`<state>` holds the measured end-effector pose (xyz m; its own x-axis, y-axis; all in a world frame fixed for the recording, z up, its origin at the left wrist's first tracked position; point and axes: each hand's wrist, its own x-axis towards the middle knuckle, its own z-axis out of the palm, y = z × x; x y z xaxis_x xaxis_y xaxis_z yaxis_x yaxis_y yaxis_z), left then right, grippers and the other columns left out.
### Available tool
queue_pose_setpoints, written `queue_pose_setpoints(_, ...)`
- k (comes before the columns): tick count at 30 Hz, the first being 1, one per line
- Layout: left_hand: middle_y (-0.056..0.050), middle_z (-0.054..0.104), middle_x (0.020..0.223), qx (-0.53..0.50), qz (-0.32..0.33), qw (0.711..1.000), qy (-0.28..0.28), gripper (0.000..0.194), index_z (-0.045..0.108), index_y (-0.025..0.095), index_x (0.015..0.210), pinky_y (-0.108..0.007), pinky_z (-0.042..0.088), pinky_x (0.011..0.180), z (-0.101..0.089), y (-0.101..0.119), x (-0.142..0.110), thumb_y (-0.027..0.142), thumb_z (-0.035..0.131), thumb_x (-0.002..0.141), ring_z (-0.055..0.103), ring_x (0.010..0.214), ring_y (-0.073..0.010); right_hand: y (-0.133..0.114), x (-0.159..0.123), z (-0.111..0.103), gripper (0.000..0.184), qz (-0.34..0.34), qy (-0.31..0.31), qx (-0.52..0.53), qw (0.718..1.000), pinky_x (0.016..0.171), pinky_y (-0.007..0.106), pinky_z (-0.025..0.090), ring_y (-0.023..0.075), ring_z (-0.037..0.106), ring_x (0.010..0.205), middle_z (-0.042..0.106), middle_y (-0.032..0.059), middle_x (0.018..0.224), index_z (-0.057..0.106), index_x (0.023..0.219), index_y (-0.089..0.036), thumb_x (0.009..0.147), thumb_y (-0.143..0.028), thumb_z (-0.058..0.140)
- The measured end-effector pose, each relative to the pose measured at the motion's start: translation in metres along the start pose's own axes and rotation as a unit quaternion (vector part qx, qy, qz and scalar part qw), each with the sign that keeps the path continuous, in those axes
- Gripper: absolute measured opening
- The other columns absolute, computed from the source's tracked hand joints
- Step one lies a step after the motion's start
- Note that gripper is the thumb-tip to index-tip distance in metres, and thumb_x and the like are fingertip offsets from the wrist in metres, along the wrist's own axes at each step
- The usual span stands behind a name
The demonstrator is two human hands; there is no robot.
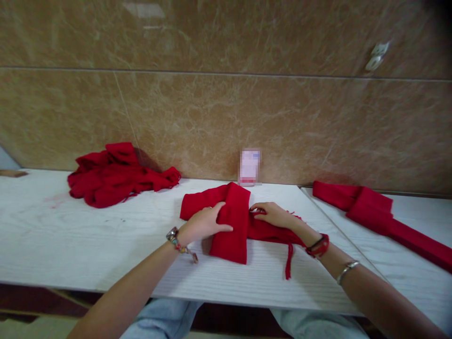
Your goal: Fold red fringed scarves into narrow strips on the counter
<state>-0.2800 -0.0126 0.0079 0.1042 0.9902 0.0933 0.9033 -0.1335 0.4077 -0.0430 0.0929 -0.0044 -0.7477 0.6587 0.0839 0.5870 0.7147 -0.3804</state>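
Note:
In the middle of the white table lies a red scarf (235, 226), folded across itself, with a fringed end stretching to the right and a strand hanging toward the front edge. My left hand (205, 223) rests on its left part, thumb and forefinger spread apart over the crossing band; the other fingers are partly hidden. At the right side of that band, my right hand (271, 214) has its fingers curled at the cloth, over the fringed part. Its thumb is hard to see.
A crumpled red cloth (113, 176) lies at the back left. Another red scarf (374, 207), partly folded, runs off the right edge. A blurred-out phone-shaped item (250, 165) leans on the brown marbled wall (212, 117). A seam crosses the white table (63, 240) at right.

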Motion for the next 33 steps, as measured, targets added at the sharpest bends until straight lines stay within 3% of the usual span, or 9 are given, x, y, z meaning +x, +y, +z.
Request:
queue_pose_setpoints(4, -0.006, 0.066, 0.094, 0.008, 0.033, 0.999, 0.002, 0.046, 0.054, 0.02, 0.122, -0.027, 0.044, 0.075, -0.001, 0.004, -0.001, 0.029, 0.06, 0.077, 0.06, 0.087, -0.0206, -0.003, -0.002, -0.002, 0.031, -0.011, -0.01, 0.043, 0.999, 0.088, 0.031, 0.044, 0.0187, 0.061, 0.095, 0.067, 0.006, 0.107, 0.063, 0.106, -0.017, 0.077, -0.018, 0.053)
queue_pose_setpoints(8, -0.01, 0.062, 0.11, 0.025, 0.034, 0.999, 0.027, 0.037, 0.053, 0.015, 0.122, -0.03, 0.042, 0.087, -0.01, -0.014, 0.011, 0.029, 0.042, 0.089, 0.056, 0.102, -0.02, -0.008, -0.013, -0.008, 0.032, -0.069, -0.069, 0.096, 0.991, 0.087, 0.031, 0.045, 0.0179, 0.061, 0.094, 0.067, 0.0041, 0.107, 0.063, 0.109, -0.019, 0.078, -0.023, 0.053)
queue_pose_setpoints(14, -0.013, 0.045, 0.132, 0.066, 0.094, 0.991, 0.063, 0.045, 0.041, 0.013, 0.132, -0.035, 0.032, 0.103, 0.001, -0.004, 0.01, 0.033, 0.039, 0.091, 0.041, 0.122, -0.0216, 0.003, -0.001, -0.002, 0.035, -0.004, 0.079, 0.077, 0.994, 0.08, 0.032, 0.049, 0.0179, 0.061, 0.087, 0.063, 0.0107, 0.109, 0.059, 0.113, -0.015, 0.08, -0.023, 0.052)
queue_pose_setpoints(17, -0.012, 0.044, 0.13, 0.124, 0.188, 0.971, 0.083, 0.046, 0.049, 0.017, 0.126, -0.039, 0.032, 0.102, 0.005, 0.018, -0.001, 0.04, 0.05, 0.085, 0.038, 0.123, -0.025, 0.012, 0.025, 0.003, 0.04, 0.079, 0.125, 0.098, 0.984, 0.083, 0.033, 0.047, 0.0189, 0.061, 0.09, 0.06, 0.0136, 0.116, 0.056, 0.117, -0.013, 0.078, -0.022, 0.058)
queue_pose_setpoints(19, -0.011, 0.047, 0.126, 0.162, 0.265, 0.949, 0.052, 0.052, 0.052, 0.019, 0.122, -0.04, 0.035, 0.099, 0.008, 0.033, -0.009, 0.046, 0.059, 0.078, 0.04, 0.12, -0.0268, 0.014, 0.043, 0.006, 0.045, 0.135, 0.139, 0.117, 0.974, 0.081, 0.032, 0.047, 0.0194, 0.062, 0.089, 0.06, 0.0142, 0.114, 0.053, 0.119, -0.013, 0.076, -0.024, 0.061)
queue_pose_setpoints(23, -0.009, 0.058, 0.111, 0.247, 0.311, 0.918, 0.013, 0.036, 0.056, 0.016, 0.112, -0.042, 0.038, 0.095, 0.022, 0.056, -0.017, 0.033, 0.059, 0.08, 0.046, 0.112, -0.0265, 0.015, 0.07, 0.009, 0.042, 0.176, 0.145, 0.152, 0.962, 0.067, 0.026, 0.047, 0.0166, 0.062, 0.078, 0.067, 0.0098, 0.097, 0.056, 0.114, -0.013, 0.075, -0.025, 0.063)
queue_pose_setpoints(26, -0.01, 0.061, 0.104, 0.311, 0.288, 0.906, 0.01, 0.026, 0.056, 0.013, 0.109, -0.039, 0.042, 0.089, 0.033, 0.062, -0.015, 0.015, 0.051, 0.084, 0.051, 0.106, -0.0248, 0.016, 0.078, 0.011, 0.019, 0.198, 0.137, 0.176, 0.954, 0.057, 0.021, 0.043, 0.0127, 0.059, 0.065, 0.066, 0.0033, 0.073, 0.065, 0.087, -0.013, 0.069, -0.016, 0.066)
queue_pose_setpoints(29, -0.012, 0.06, 0.107, 0.336, 0.29, 0.896, -0.007, 0.028, 0.054, 0.011, 0.109, -0.037, 0.045, 0.086, 0.034, 0.057, -0.013, 0.007, 0.053, 0.081, 0.053, 0.106, -0.0246, 0.021, 0.074, 0.012, 0.002, 0.227, 0.121, 0.211, 0.943, 0.043, 0.018, 0.035, 0.0078, 0.048, 0.045, 0.053, -0.0035, 0.048, 0.061, 0.067, -0.013, 0.068, -0.012, 0.062)
queue_pose_setpoints(33, -0.009, 0.062, 0.102, 0.297, 0.332, 0.895, -0.024, 0.02, 0.057, 0.015, 0.1, -0.039, 0.04, 0.096, 0.02, 0.035, -0.021, 0.006, 0.051, 0.083, 0.048, 0.117, -0.0231, 0.028, 0.047, 0.009, 0.005, 0.268, 0.114, 0.263, 0.92, 0.034, 0.019, 0.026, 0.0055, 0.037, 0.032, 0.044, -0.0072, 0.04, 0.057, 0.069, -0.013, 0.074, -0.014, 0.055)
